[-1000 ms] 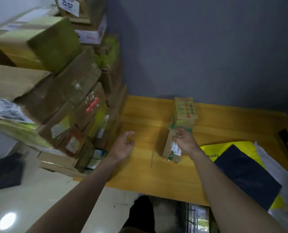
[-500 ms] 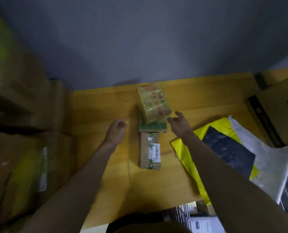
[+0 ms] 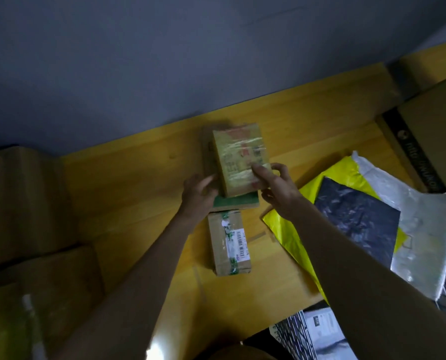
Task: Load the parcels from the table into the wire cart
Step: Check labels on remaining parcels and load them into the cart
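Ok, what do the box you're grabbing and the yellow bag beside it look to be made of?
The box looks like brown cardboard wrapped in clear glossy tape or film, judging by the shiny bands across its top. The yellow bag looks like thin plastic mailer film: smooth, slightly glossy, lying flat on the table.

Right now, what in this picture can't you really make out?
Head view, all of it:
- Print on the taped box: blurred; right hand covers a corner.
- Green-edged parcel: mostly under that box.
- Left hand fingertips: blurred against the box side, so its grip is unclear.
- Wire cart: cut off by the bottom edge, partly behind the right arm.
- Barcode label: too small to read.
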